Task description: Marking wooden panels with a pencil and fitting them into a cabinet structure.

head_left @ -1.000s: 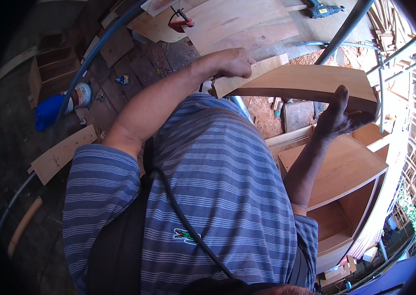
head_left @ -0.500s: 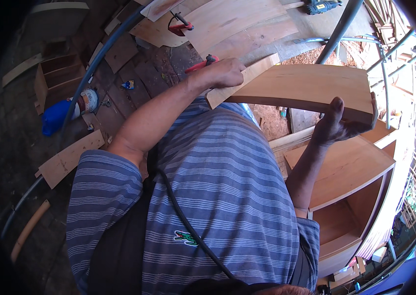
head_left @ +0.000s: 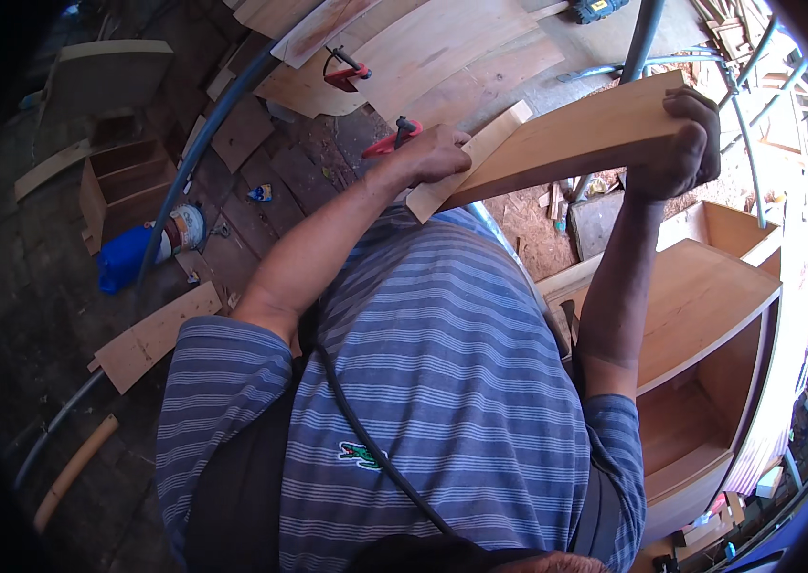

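Both hands hold a long wooden board [head_left: 557,143] up in front of the chest, tilted, its right end higher. Left hand [head_left: 437,153] w/ fingers clenched round the lower left end; right hand [head_left: 676,143] w/ fingers wrapped over the top edge near the upper right end. Board hangs above an open wooden cabinet [head_left: 710,315] at the right, not touching it. On the floor beyond: red clamps [head_left: 347,69], plywood sheets [head_left: 442,48], a blue container [head_left: 127,258], a small open wooden box [head_left: 122,186] at left.
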`<state>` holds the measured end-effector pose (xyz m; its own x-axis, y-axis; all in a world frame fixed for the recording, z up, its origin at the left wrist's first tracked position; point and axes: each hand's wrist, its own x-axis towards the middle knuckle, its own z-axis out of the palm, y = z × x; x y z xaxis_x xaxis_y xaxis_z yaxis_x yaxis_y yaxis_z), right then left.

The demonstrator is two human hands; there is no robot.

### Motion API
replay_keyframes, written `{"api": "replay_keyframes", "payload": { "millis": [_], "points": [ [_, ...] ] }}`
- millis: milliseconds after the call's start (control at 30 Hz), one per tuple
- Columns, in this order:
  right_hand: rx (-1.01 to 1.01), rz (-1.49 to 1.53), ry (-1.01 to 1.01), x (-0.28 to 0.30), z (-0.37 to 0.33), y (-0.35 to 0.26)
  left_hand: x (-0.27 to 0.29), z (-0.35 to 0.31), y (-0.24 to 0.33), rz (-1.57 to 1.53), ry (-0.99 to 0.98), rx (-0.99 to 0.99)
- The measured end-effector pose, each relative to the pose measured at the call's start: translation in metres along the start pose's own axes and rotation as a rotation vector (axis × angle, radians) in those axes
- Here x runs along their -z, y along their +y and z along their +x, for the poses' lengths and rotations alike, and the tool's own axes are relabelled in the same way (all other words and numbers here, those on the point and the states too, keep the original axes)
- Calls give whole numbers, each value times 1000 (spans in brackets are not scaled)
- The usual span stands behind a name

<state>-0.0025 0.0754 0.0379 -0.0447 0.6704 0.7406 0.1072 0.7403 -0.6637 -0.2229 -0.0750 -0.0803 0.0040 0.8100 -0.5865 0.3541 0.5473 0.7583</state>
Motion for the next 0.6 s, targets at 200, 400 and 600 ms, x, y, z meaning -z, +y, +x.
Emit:
{"api": "replay_keyframes", "payload": {
  "millis": [200, 400, 600],
  "points": [
    [5, 107, 44, 1, 16, -16, 8, 0, 7, -40, -194, -25],
    [608, -1, -421, 88, 98, -54, 26, -18, 63, -160, -271, -185],
    [500, -66, -54, 214, 167, -54, 43, -16, 132, -34, -284, -394]
  ]
}}
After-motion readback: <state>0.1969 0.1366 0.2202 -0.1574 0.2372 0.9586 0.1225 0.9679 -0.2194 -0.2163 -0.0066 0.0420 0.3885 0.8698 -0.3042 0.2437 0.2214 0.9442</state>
